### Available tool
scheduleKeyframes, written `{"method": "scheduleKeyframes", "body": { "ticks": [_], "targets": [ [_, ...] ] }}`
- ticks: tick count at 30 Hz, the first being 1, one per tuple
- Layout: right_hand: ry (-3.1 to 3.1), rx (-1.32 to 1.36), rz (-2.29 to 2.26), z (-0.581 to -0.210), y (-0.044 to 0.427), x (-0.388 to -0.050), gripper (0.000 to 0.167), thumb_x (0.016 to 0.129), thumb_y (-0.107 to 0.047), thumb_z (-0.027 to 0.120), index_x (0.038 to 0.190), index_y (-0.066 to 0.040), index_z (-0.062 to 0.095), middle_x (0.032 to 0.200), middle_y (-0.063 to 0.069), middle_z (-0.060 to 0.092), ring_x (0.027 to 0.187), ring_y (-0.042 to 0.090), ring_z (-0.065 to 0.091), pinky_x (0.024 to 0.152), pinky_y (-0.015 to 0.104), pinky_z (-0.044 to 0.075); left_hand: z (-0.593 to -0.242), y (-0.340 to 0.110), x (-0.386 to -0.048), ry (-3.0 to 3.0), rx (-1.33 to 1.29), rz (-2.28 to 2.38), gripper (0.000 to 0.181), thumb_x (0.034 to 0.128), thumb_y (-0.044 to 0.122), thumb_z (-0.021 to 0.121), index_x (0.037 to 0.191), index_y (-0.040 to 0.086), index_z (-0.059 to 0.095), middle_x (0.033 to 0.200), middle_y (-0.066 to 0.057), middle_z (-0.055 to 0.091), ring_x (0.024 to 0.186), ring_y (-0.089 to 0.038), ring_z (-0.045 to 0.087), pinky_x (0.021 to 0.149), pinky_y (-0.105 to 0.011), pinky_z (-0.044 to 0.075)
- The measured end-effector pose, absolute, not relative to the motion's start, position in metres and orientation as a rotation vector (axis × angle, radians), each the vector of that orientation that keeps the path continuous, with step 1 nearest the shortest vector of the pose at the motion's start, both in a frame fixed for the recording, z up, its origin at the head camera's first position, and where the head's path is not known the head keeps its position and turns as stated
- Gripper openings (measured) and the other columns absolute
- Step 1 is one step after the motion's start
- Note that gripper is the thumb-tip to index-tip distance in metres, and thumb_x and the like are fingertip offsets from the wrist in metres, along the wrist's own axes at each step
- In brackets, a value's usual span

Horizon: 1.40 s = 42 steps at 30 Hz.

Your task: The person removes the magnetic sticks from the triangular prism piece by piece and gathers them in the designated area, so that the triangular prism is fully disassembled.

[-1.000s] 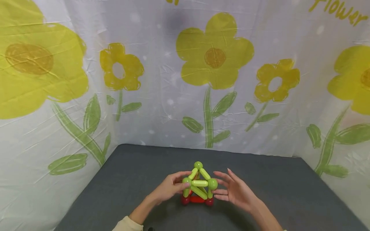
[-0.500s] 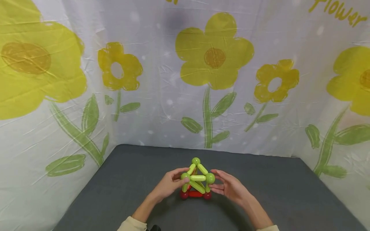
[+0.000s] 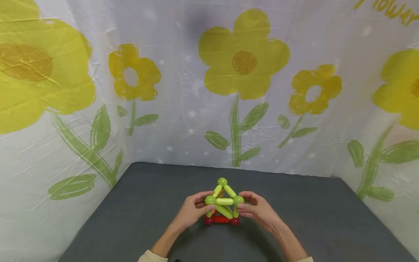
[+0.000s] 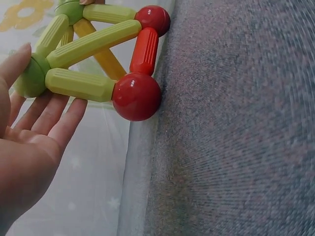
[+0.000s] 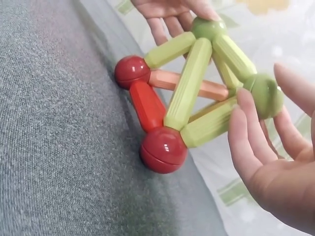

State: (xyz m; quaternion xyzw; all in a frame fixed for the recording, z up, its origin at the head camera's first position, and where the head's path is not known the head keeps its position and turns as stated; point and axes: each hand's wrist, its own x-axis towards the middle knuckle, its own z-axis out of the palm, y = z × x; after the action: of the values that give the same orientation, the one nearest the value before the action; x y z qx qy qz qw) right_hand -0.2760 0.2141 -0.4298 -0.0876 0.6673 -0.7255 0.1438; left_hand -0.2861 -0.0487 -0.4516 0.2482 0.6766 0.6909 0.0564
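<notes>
A ball-and-stick toy frame (image 3: 224, 201) made of magnetic-style rods and balls stands upright between both hands. Green balls and light green rods form its upper part; red balls (image 4: 137, 97) and a red rod (image 4: 144, 51) sit at the bottom. Whether those red balls touch the table cannot be told. My left hand (image 3: 193, 211) pinches the left green ball (image 4: 32, 76), thumb in front, fingers behind and below. On the other side, my right hand (image 3: 260, 211) holds the right green ball (image 5: 268, 96) between thumb and fingers. An orange rod (image 5: 189, 84) crosses at the back.
The dark grey table (image 3: 157, 185) spreads out around the frame. White cloth (image 3: 176, 145) printed with yellow flowers hangs behind it and along both sides.
My right hand has closed in from the right and now grips the right green ball. The frame has shifted slightly up in the head view; my left hand keeps its hold.
</notes>
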Motion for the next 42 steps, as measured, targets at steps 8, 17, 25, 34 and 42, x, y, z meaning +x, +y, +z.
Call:
{"method": "scheduleKeyframes", "body": {
  "ticks": [8,17,25,34,42],
  "targets": [
    [2.099,-0.201,-2.067,-0.426,0.208,-0.271,0.049,0.085,-0.012,0.074,0.124,0.005,0.05,0.115,0.012,0.052,0.095,0.021,0.06,0.087,0.042,0.051,-0.449,-0.049,-0.284,2.03,0.712,2.14,0.055,0.0857,0.009,0.072,0.134,-0.004,0.05,0.129,-0.023,0.054,0.111,-0.03,0.059,0.08,-0.031,0.054],
    [2.199,-0.223,-2.065,-0.426,0.201,-0.271,0.044,0.083,-0.009,0.075,0.119,0.005,0.055,0.108,0.01,0.057,0.098,0.024,0.056,0.085,0.034,0.049,-0.45,-0.05,-0.283,2.075,0.66,2.149,0.052,0.0848,0.01,0.073,0.131,-0.003,0.054,0.125,-0.021,0.057,0.111,-0.029,0.059,0.081,-0.03,0.053],
    [2.185,-0.256,-2.08,-0.431,0.202,-0.272,0.043,0.083,-0.009,0.075,0.119,0.005,0.055,0.107,0.01,0.058,0.096,0.024,0.056,0.085,0.032,0.049,-0.451,-0.05,-0.283,2.067,0.637,2.155,0.05,0.0851,0.01,0.073,0.13,-0.003,0.055,0.125,-0.021,0.057,0.112,-0.03,0.059,0.082,-0.03,0.053],
    [2.166,-0.267,-2.088,-0.43,0.204,-0.274,0.044,0.085,-0.009,0.073,0.121,0.007,0.055,0.103,0.008,0.059,0.094,0.022,0.056,0.083,0.028,0.049,-0.451,-0.05,-0.284,2.061,0.625,2.149,0.05,0.0851,0.011,0.073,0.129,-0.003,0.055,0.124,-0.021,0.058,0.111,-0.03,0.059,0.082,-0.03,0.053],
    [2.124,-0.301,-2.096,-0.431,0.206,-0.275,0.047,0.086,-0.01,0.072,0.125,0.01,0.052,0.105,0.007,0.06,0.096,0.021,0.057,0.086,0.03,0.049,-0.452,-0.05,-0.285,2.058,0.635,2.145,0.048,0.0855,0.01,0.072,0.129,-0.004,0.055,0.124,-0.021,0.058,0.111,-0.03,0.059,0.082,-0.031,0.053]
  ]
}}
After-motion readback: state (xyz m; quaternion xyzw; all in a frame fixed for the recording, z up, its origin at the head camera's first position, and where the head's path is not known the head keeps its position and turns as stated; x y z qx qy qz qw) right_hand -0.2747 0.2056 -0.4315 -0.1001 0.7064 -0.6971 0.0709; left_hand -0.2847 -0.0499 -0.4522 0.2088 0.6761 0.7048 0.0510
